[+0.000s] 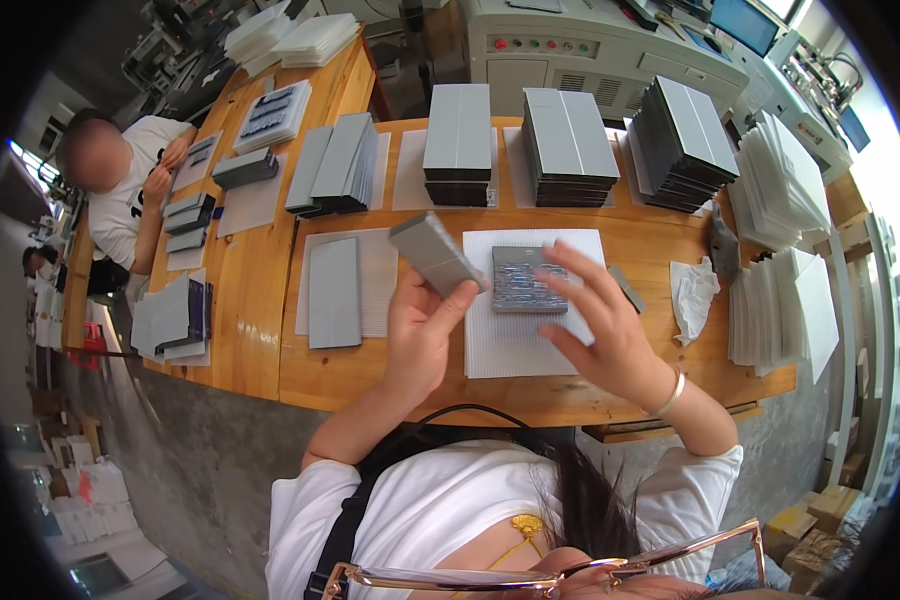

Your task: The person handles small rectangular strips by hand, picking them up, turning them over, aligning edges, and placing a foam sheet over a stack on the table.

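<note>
While the left hand (417,325) grips a narrow grey bar (432,250) between thumb and fingers, raised at a tilt above the table (430,390), the right hand (610,330) is open with its fingers spread. Those fingers overlap the right side of a grey block (515,284) with a streaky, shimmering top; whether they touch it is unclear. The block lies on a white ribbed sheet (500,352) at the near middle of the table, just right of the bar.

To the left, a flat grey panel (333,290) lies on another pale sheet. A small dark grey piece (627,288) sits beside the right hand, and farther right is a crumpled white tissue (692,300).

Along the far side stand three tall stacks of grey panels: left (457,130), middle (570,135) and right (692,130). White sheets (778,310) stand bunched at the right end. At the far left, a co-worker (130,200) in a white shirt sits with both hands over the wooden surface. Beyond the table is a pale machine cabinet (610,70) with coloured buttons.
</note>
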The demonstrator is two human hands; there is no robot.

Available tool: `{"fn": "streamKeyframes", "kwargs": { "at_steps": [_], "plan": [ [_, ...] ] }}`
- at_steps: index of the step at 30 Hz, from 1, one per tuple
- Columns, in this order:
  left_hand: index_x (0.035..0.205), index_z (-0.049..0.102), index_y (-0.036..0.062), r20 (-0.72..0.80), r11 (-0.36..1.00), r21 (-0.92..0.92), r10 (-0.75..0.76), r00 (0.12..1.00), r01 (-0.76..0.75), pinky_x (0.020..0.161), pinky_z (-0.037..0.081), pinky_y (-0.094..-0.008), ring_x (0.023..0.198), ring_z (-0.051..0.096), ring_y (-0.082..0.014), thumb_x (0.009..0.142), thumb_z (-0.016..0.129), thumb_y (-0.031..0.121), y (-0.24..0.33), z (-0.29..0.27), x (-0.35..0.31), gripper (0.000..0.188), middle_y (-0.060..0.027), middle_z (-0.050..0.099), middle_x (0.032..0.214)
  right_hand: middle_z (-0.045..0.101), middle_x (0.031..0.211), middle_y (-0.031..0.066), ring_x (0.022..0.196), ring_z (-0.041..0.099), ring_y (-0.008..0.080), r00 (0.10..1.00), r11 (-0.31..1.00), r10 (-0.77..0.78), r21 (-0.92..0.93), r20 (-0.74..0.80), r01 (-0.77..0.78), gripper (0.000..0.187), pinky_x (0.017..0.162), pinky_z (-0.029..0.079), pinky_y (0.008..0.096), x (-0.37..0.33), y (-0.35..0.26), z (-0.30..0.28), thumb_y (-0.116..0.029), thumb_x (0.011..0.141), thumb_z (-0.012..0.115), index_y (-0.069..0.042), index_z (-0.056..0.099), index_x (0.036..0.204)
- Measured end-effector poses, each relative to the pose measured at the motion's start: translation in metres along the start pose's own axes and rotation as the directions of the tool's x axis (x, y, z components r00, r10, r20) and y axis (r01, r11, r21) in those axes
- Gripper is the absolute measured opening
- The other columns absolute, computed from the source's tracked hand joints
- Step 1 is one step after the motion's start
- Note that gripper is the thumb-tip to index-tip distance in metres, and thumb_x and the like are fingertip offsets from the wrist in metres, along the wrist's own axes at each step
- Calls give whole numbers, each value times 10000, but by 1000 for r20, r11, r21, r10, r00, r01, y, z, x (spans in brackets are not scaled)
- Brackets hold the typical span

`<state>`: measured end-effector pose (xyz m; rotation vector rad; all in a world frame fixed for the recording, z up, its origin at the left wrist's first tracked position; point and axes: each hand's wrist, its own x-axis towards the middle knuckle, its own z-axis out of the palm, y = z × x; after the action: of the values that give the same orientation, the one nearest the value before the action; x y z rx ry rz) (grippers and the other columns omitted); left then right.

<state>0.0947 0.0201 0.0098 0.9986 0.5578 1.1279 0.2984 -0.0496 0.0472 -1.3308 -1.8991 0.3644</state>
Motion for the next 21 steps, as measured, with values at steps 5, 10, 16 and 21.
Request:
{"fn": "streamKeyframes", "kwargs": {
  "at_steps": [5,10,16,21],
  "plan": [
    [1109,493,29,-102,995,82,73,992,-64,876,476,-334,915,585,-153,895,578,4,11,-30,-15,232,-79,612,981,491,1343,129,1324,362,310,979,889,-70,-433,192,148,453,1086,231,512,-46,-29,17,-396,849,595,-42,619,1131],
    [1099,498,31,-163,994,98,53,985,-37,830,501,-337,901,581,-146,894,578,2,6,-46,-34,222,-67,601,951,413,1423,127,1377,284,284,978,854,-17,-505,208,123,594,1119,52,518,-72,-39,47,-531,883,474,-67,567,1243],
    [1096,512,31,-161,995,94,4,987,11,787,511,-303,881,584,-134,884,594,3,1,-51,-45,229,-54,602,951,325,1477,120,1403,218,292,979,907,-16,-408,205,100,612,1118,22,529,-47,-55,51,-543,873,477,-105,529,1296],
    [1076,545,12,-88,977,192,-73,993,89,743,511,-270,832,592,-115,851,643,20,11,-64,-57,245,-52,610,947,404,1420,112,1365,284,305,977,913,-50,-388,209,130,464,1106,112,535,-38,-57,62,-401,852,578,-66,607,1171]
  ]
}}
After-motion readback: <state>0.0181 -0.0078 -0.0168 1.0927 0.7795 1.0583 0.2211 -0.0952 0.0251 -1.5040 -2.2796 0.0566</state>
